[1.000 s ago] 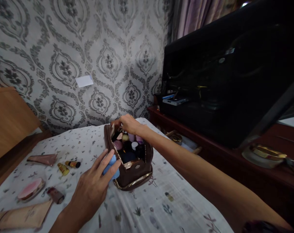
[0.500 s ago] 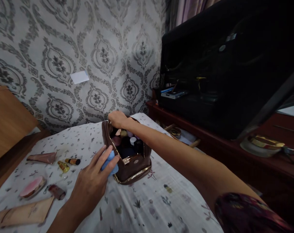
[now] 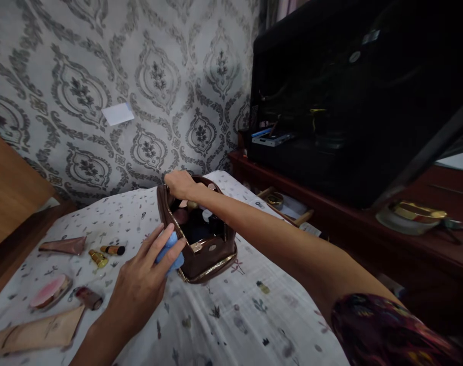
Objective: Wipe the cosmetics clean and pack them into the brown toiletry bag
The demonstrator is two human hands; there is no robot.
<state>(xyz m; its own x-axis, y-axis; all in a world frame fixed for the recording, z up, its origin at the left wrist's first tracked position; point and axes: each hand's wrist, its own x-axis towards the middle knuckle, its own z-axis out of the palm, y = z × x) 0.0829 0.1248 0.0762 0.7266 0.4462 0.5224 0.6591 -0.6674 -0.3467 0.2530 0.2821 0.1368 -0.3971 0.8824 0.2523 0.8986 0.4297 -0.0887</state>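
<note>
A brown zip-up cosmetic bag [image 3: 208,267] stands unzipped on the patterned sheet, with several cosmetics inside. My right hand [image 3: 179,184] is closed at the bag's far left corner, gripping its rim; the fingertips are hidden behind the edge. My left hand [image 3: 143,274] is by the bag's near left side, holding a light blue cloth [image 3: 170,254] beneath its fingers. To the left lie a beige tube [image 3: 44,330], a pink compact [image 3: 51,291], a dark red small bottle [image 3: 88,298], a pink tube [image 3: 63,246] and two gold-coloured small items, one a gold vial [image 3: 98,258].
A large black television [image 3: 330,101] stands on a reddish-brown cabinet [image 3: 407,254] at the right. Below it an open drawer [image 3: 302,218] holds a gold-lidded jar [image 3: 275,199]. A wooden panel [image 3: 13,193] stands at the left, and a patterned wall [image 3: 158,101] rises behind.
The view has shifted slightly. Both hands keep nearly the same places at the bag, the left one still with the blue cloth.
</note>
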